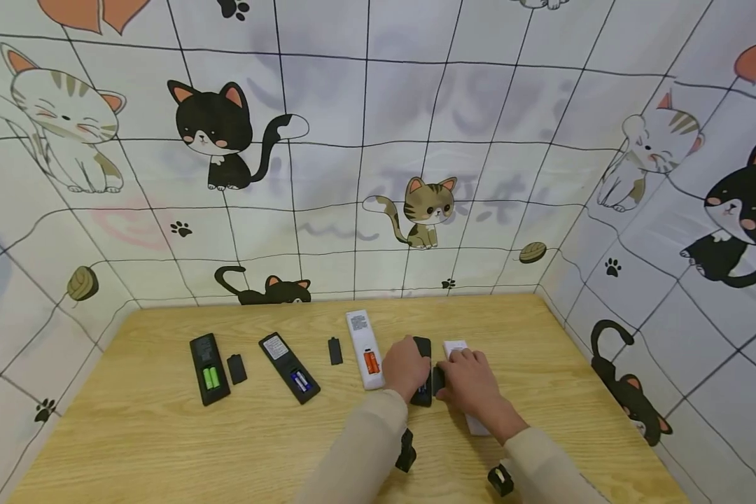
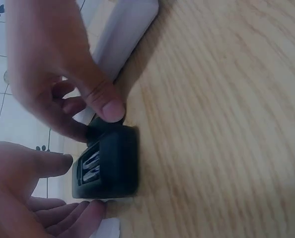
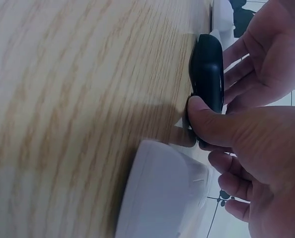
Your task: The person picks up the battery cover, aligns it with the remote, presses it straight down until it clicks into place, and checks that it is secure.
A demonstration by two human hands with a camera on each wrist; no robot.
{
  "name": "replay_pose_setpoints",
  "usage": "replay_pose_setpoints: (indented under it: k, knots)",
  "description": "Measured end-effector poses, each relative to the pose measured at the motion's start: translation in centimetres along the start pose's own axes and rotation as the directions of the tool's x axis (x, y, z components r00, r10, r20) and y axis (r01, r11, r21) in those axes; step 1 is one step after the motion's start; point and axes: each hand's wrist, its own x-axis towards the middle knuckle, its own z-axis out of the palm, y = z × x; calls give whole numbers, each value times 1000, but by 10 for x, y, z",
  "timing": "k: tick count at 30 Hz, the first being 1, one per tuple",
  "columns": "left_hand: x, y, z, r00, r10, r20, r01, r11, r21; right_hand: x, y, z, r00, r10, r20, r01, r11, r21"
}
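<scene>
In the head view a black remote control [image 1: 423, 395] lies face down on the table, battery compartment uncovered. Silvery batteries show inside this remote [image 2: 110, 163] in the left wrist view. My left hand [image 1: 406, 367] holds it at its left side, the fingers along its edge and the thumb reaching over. Just right of it my right hand [image 1: 472, 383] pinches a small black battery cover [image 1: 439, 381] between thumb and fingers, close beside the remote. A white remote [image 1: 477, 425] lies partly hidden under my right hand and wrist.
Left of my hands lies a white remote [image 1: 359, 332] with orange batteries. Farther left are a black remote [image 1: 277, 348] with blue batteries, a black remote [image 1: 201, 350] with green ones, and loose covers [image 1: 335, 351] beside them. Cat-patterned cloth walls [image 1: 327, 175] enclose the table [image 1: 164, 448].
</scene>
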Motion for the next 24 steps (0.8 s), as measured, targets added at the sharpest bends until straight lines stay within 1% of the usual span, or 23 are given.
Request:
replay_pose_setpoints:
  k: [8, 12, 14, 19, 24]
  knots:
    - [-3, 5, 9, 998, 33, -59, -27, 994, 108, 0, 0, 3, 999, 33, -28, -31, 998, 47]
    - [-4, 8, 10, 996, 44, -80, -35, 993, 116, -1, 1, 4, 998, 33, -45, -30, 998, 62]
    - [-4, 8, 9, 995, 25, -95, -16, 996, 92, -2, 1, 5, 998, 26, -63, -22, 998, 61]
    - [-1, 5, 8, 994, -57, -98, 55, 998, -23, -4, 1, 7, 995, 23, -97, -16, 997, 71]
    - [3, 3, 11, 992, -73, -101, 60, 991, -120, -5, 1, 3, 993, 37, -116, -26, 995, 93]
